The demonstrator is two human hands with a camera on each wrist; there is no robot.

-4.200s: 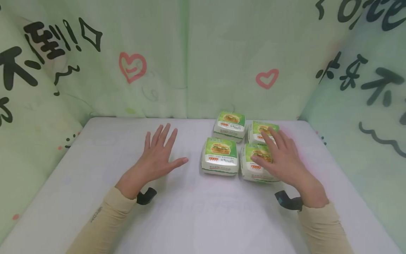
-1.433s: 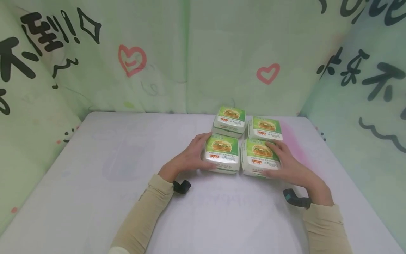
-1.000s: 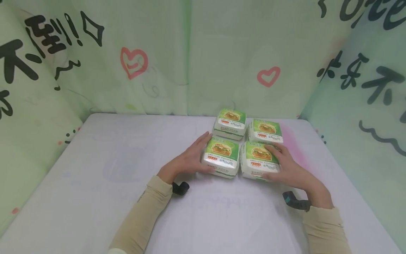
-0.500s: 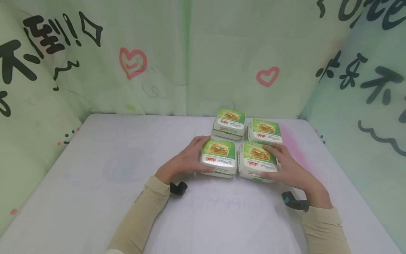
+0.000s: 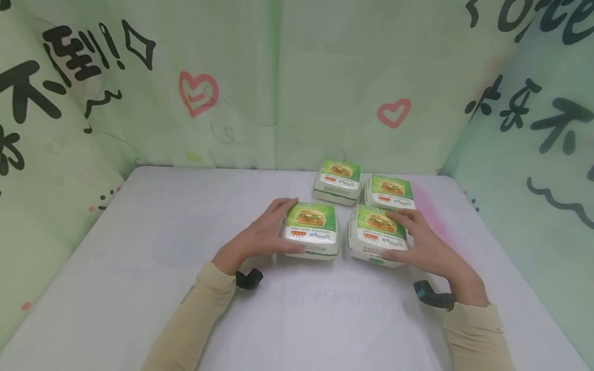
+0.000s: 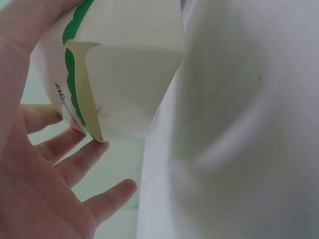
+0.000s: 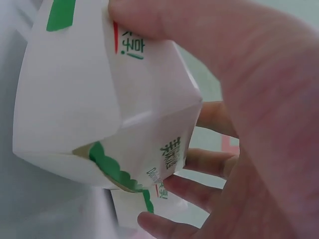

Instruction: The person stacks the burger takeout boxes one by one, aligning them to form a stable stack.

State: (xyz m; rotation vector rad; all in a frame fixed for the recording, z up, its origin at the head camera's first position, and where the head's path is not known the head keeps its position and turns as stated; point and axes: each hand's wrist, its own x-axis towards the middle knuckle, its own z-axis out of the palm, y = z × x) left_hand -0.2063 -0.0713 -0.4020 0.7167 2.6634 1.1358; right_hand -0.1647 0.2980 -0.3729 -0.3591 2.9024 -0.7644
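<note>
Two burger boxes, white with green tops and a printed burger, are held side by side in the head view. My left hand (image 5: 260,232) grips the front-left burger box (image 5: 311,229) by its left side, thumb at the near face and fingers at the far edge. In the left wrist view, that box's blank white side faces the camera and the little finger stands off it. My right hand (image 5: 429,245) holds the front-right burger box (image 5: 378,234) from its right, thumb on the near face. A narrow gap parts the boxes. Whether either is raised off the table, I cannot tell.
Behind the held boxes stand two matching ones, a back-left box (image 5: 337,183) and a back-right box (image 5: 391,191). All are on a white-covered table (image 5: 297,319). Green cloth walls (image 5: 315,123) with hearts and lettering enclose its back and sides.
Both hands have come onto the front boxes; the left reached in from the side. Over the last half second the left hand has moved its box left, widening the gap. The back boxes stay put.
</note>
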